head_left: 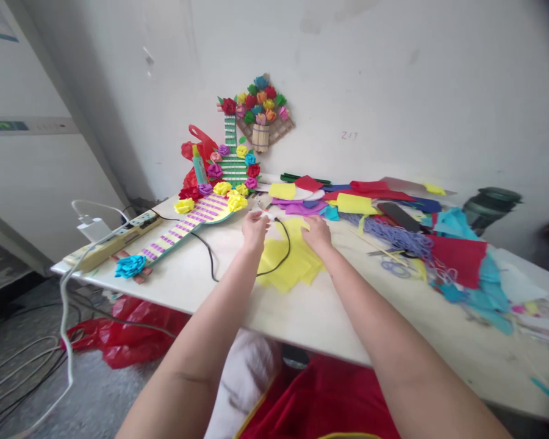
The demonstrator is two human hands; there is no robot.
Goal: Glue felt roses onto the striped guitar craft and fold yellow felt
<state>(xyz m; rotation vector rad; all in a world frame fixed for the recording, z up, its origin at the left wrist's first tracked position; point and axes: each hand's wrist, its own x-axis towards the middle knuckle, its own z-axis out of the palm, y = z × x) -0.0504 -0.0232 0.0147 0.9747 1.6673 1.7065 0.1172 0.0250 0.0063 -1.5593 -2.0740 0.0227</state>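
My left hand (255, 230) is over the table, its fingers loosely curled and apart, with nothing visible in them. Just beyond it lies a small white tool (263, 213) with a black cord (287, 249); its kind is hard to make out. The cord loops across a pile of yellow crepe paper sheets (286, 271) between my forearms. My right hand (318, 235) rests at the right edge of these sheets, fingers bent and slightly apart. To the left lies a long cream board with purple strips (178, 231), trimmed with yellow paper flowers (236, 201) and a blue one (130, 266).
A green flower-trimmed guitar shape (235, 167) leans on the wall near a glue bottle (199, 164). Coloured paper (357, 203), purple yarn (393, 235) and scissors (387, 252) lie at right. A power strip (105, 247) sits at the left edge; a dark green container (494, 210) stands far right.
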